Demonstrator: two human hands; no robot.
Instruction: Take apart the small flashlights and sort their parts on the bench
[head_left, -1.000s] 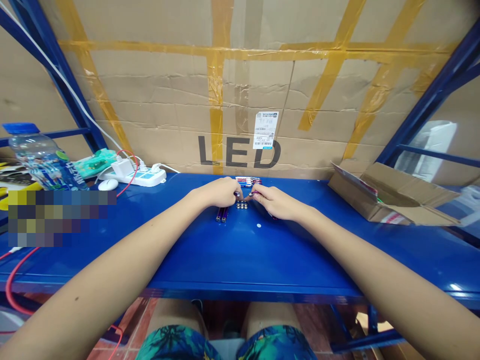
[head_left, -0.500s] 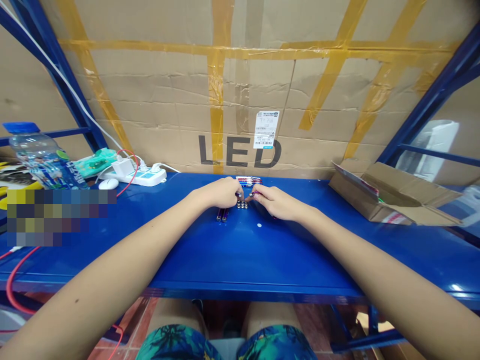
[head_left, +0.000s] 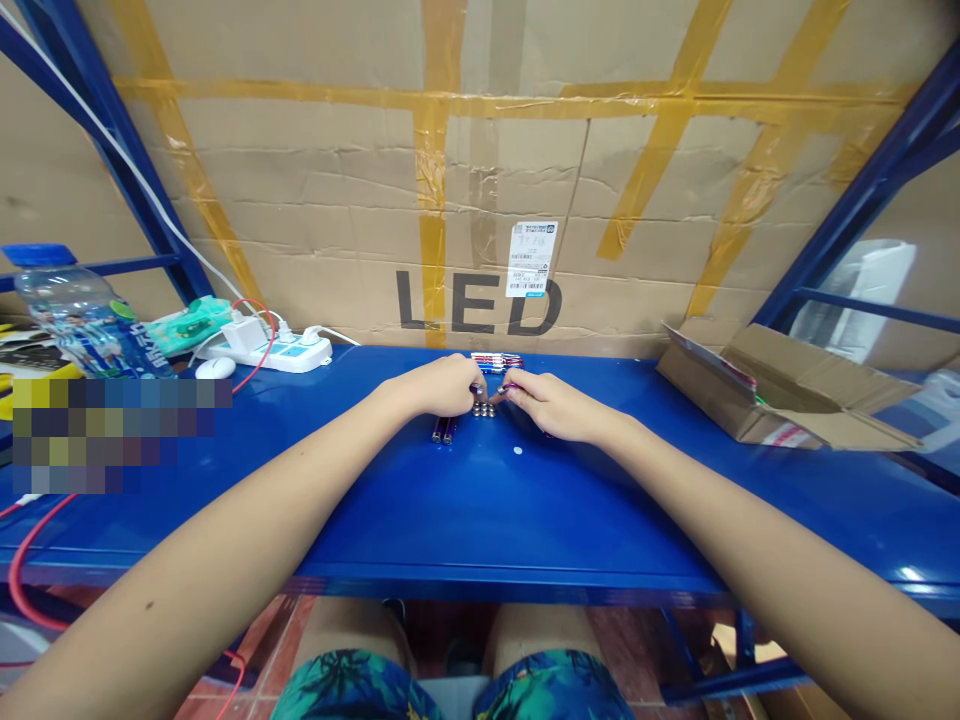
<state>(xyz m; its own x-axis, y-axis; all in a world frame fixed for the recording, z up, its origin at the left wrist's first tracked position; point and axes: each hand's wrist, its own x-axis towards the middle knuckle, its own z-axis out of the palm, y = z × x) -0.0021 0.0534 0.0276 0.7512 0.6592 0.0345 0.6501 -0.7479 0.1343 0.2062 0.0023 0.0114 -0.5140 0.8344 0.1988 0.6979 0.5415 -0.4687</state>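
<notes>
My left hand [head_left: 450, 386] is closed, and a small silver-tipped piece [head_left: 477, 389] shows at its fingertips, the rest hidden by the fingers. In my closed right hand [head_left: 551, 403] lies a slim purple tube [head_left: 503, 390] with a silver end pointing left; its other end shows below the palm. Several small round silver pieces [head_left: 484, 409] stand grouped between the two hands, with fingertips close above. Below my left hand, two purple tubes with silver ends [head_left: 442, 435] lie side by side. Behind the hands is a row of red, blue and silver tubes [head_left: 496, 363].
A blue table [head_left: 420, 520] carries everything. An open cardboard box [head_left: 780, 390] sits at right, a white power strip [head_left: 292, 354] and a bottle [head_left: 79, 310] at left. A small white disc [head_left: 517, 450] lies in front. A large LED carton [head_left: 315, 220] stands behind.
</notes>
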